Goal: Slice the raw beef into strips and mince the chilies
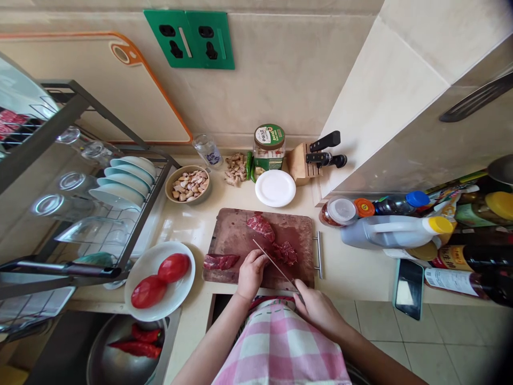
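Slicing is in hand. The right hand point(316, 307) is closed round the knife point(276, 263), its blade angled across the board point(236, 232) at the table's point(344, 262) near edge. The meat point(285, 252) lies just right of the blade, with more pieces far and left. The left hand point(250, 274) presses down left of the blade, fingers curled tight. A further cut, I judge, calls for fingertips tucked clear of the edge. The knife handle is hidden in the fist, and what lies under the left fingers cannot be made out.
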Demonstrator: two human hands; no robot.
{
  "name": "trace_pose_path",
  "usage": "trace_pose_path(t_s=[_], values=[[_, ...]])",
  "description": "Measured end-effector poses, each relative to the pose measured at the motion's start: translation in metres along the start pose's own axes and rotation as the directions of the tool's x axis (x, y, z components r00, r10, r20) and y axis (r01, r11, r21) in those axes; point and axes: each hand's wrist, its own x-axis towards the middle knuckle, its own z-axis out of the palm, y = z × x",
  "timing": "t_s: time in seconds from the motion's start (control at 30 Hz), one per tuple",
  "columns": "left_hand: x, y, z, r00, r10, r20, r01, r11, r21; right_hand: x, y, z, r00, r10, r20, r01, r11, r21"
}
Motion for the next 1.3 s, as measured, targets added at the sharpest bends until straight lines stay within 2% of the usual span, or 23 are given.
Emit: trace_pose_path(t_s=[0.1, 0.27, 0.33, 0.43, 0.57, 0.73, 0.87, 1.03, 1.3], values=[[0.0, 0.001, -0.001, 1.0, 0.001, 0.001, -0.001, 1.0, -0.018, 0.009, -0.005, -0.002, 1.0, -0.008, 0.0, 0.008, 1.0, -0.017], [0.001, 0.002, -0.003, 1.0, 0.024, 0.002, -0.024, 0.999, -0.032, -0.007, 0.011, 0.004, 0.999, 0.001, 0.039, -0.003, 0.999, 0.033], [0.002, 0.002, -0.003, 1.0, 0.008, 0.005, -0.008, 0.999, -0.042, -0.005, 0.01, 0.006, 0.999, 0.013, 0.04, -0.014, 0.999, 0.042], [0.002, 0.001, -0.003, 1.0, -0.014, 0.004, 0.014, 0.999, -0.052, 0.018, -0.008, 0.005, 1.0, 0.028, 0.006, -0.028, 1.0, -0.008], [-0.001, -0.001, -0.002, 1.0, 0.005, -0.004, -0.005, 0.999, -0.046, 0.043, -0.024, 0.002, 0.995, -0.029, -0.098, 0.026, 0.999, -0.029], [-0.003, -0.003, -0.002, 0.997, 0.033, -0.068, -0.035, 0.999, -0.032, 0.016, 0.004, 0.001, 0.995, 0.0, -0.1, 0.005, 0.999, 0.045], [-0.002, -0.003, -0.004, 0.997, 0.059, -0.052, -0.058, 0.998, 0.014, -0.006, 0.014, 0.001, 0.994, 0.018, -0.106, -0.014, 0.999, 0.041], [0.001, -0.002, -0.005, 0.997, 0.078, 0.0, -0.078, 0.996, 0.052, -0.011, 0.004, 0.002, 0.997, -0.012, -0.072, 0.017, 0.998, 0.058], [0.001, -0.001, -0.005, 0.999, 0.053, 0.0, -0.053, 0.999, -0.003, -0.006, 0.012, 0.006, 0.999, -0.032, -0.031, 0.033, 0.998, 0.047]])
